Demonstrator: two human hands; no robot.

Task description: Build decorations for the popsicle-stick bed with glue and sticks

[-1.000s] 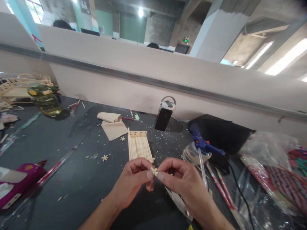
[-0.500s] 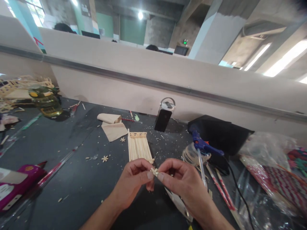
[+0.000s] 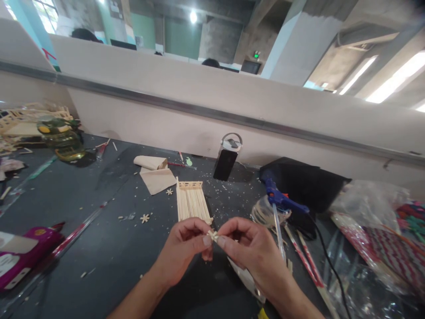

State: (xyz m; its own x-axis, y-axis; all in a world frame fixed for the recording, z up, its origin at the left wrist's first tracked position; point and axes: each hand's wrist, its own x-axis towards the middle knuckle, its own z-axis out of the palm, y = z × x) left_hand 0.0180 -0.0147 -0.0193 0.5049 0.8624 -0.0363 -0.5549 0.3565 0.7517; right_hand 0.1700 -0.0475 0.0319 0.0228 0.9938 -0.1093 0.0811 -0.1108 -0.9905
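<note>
My left hand (image 3: 186, 248) and my right hand (image 3: 247, 250) meet low in the middle of the view, fingertips pinched together on a small star-shaped piece of short wooden sticks (image 3: 212, 235). Both hands are closed on it above the dark table (image 3: 99, 261). Just beyond them lies a flat panel of glued wooden sticks (image 3: 192, 204). Two similar small stick stars (image 3: 144, 218) lie loose to the left of the panel.
A blue glue gun (image 3: 282, 201) with a black cord lies right of my hands, by a black bag (image 3: 305, 181) and plastic bags (image 3: 372, 208). A black bottle (image 3: 226, 158) stands by the partition. Folded paper (image 3: 154, 173), a glass jar (image 3: 61, 137) and a magenta box (image 3: 23, 254) sit left.
</note>
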